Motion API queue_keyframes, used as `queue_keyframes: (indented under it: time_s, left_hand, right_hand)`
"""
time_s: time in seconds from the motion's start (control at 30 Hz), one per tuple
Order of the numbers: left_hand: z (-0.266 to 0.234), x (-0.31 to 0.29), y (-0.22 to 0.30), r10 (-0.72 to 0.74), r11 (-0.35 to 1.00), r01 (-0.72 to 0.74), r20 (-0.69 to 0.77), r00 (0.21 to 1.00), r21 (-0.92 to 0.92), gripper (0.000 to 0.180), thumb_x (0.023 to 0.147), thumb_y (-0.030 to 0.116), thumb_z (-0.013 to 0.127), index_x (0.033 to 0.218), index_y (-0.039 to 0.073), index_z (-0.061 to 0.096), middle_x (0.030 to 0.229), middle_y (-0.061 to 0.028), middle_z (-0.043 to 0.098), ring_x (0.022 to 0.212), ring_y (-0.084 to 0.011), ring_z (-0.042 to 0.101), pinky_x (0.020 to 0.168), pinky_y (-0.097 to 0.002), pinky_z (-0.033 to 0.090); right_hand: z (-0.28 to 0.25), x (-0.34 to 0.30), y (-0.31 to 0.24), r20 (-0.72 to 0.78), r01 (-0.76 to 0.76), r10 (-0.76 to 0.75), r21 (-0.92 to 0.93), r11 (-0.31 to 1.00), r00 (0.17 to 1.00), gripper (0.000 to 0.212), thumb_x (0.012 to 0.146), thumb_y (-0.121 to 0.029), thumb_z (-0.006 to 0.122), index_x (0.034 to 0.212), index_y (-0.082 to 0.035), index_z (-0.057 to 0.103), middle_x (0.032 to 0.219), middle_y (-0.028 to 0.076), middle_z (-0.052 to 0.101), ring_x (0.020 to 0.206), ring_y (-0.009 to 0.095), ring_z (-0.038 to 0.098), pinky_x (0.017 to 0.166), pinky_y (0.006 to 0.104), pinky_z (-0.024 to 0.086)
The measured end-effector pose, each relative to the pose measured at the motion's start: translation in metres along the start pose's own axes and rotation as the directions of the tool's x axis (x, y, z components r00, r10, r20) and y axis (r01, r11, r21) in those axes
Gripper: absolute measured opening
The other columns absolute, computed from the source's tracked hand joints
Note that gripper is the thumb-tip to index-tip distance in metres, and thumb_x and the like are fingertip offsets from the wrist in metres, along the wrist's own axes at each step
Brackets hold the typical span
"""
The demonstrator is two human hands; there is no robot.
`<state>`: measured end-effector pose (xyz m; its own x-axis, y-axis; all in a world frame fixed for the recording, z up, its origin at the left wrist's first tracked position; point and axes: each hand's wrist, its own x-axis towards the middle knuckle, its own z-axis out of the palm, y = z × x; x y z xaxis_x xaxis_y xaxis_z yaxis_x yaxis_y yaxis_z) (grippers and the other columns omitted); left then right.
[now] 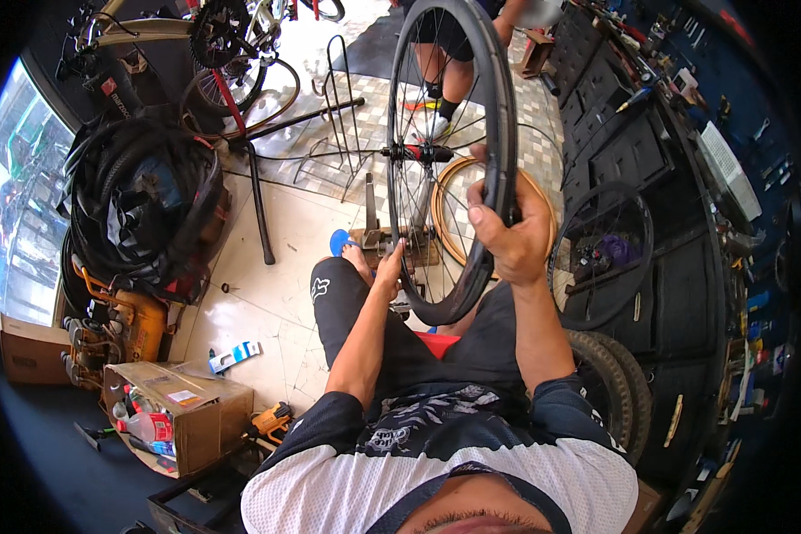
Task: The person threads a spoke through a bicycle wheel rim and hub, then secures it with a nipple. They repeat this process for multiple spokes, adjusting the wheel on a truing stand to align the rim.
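Observation:
A black bicycle wheel (505,107) with thin spokes and a red-and-black hub (423,153) stands upright in front of me, above my lap. My right hand (518,233) is closed around its rim on the right side, the thumb pressed on the near face. Lower on the left, my left hand (389,270) holds the rim's edge, its fingers partly hidden by the wheel. Beyond the wheel, a tan tyre (445,233) lies low near a brown wooden block (416,248).
Another person's leg (457,82) is just past the wheel. Tyres and tubes (133,196) are piled at left, above an orange compressor (142,325). A cardboard box (206,414) with bottles sits near left. Dark drawers (627,165) line the right, with another wheel (647,240) against them.

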<state>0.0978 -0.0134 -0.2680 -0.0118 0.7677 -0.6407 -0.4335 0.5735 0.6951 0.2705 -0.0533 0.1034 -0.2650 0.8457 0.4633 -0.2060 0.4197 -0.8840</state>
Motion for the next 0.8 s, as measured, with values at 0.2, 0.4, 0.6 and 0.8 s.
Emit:
queue_keyframes:
  time_s: [0.2,0.4,0.6,0.8]
  left_hand:
    - [0.015,-0.001,0.002,0.454,0.878,-0.431,-0.075,0.888,0.210,0.080,0.104,0.067,0.054,0.148,-0.001,0.058,0.135,-0.0160,0.068,0.125,-0.0271,0.059,0.111,-0.0370,0.040]
    - [0.011,0.008,0.009,0.438,0.889,-0.428,-0.030,0.898,0.165,0.049,0.100,0.043,0.076,0.123,0.000,0.065,0.097,-0.0040,0.069,0.087,-0.0113,0.058,0.078,-0.0279,0.047]
    - [0.008,0.019,0.001,0.470,0.849,-0.440,-0.039,0.882,0.292,0.044,0.100,0.040,0.076,0.120,0.003,0.062,0.094,-0.0059,0.069,0.084,-0.0132,0.058,0.077,-0.0318,0.048]
    - [-0.004,0.052,-0.025,0.575,0.786,-0.537,-0.046,0.817,0.306,0.041,0.104,0.037,0.070,0.121,0.002,0.058,0.099,-0.0125,0.070,0.089,-0.0188,0.062,0.083,-0.0364,0.051]
  right_hand:
    - [0.003,0.018,0.067,-0.015,-0.100,0.100,0.028,0.995,0.995,0.061,0.092,-0.005,0.074,0.149,0.003,0.054,0.093,-0.004,0.061,0.078,0.002,0.053,0.072,0.0200,0.046]
    - [0.015,0.027,0.103,0.003,-0.177,0.177,0.056,0.983,0.984,0.058,0.091,-0.004,0.074,0.146,0.002,0.055,0.094,-0.003,0.062,0.080,0.003,0.056,0.070,0.0212,0.049]
    - [0.016,0.029,0.127,0.006,-0.197,0.197,-0.062,0.979,0.980,0.063,0.093,-0.012,0.074,0.150,0.006,0.053,0.094,-0.003,0.060,0.081,0.004,0.052,0.076,0.0211,0.045]
    - [0.022,0.037,0.141,0.021,-0.170,0.171,-0.069,0.983,0.985,0.063,0.094,-0.015,0.074,0.150,0.005,0.054,0.095,-0.003,0.060,0.082,0.005,0.053,0.078,0.0217,0.046]
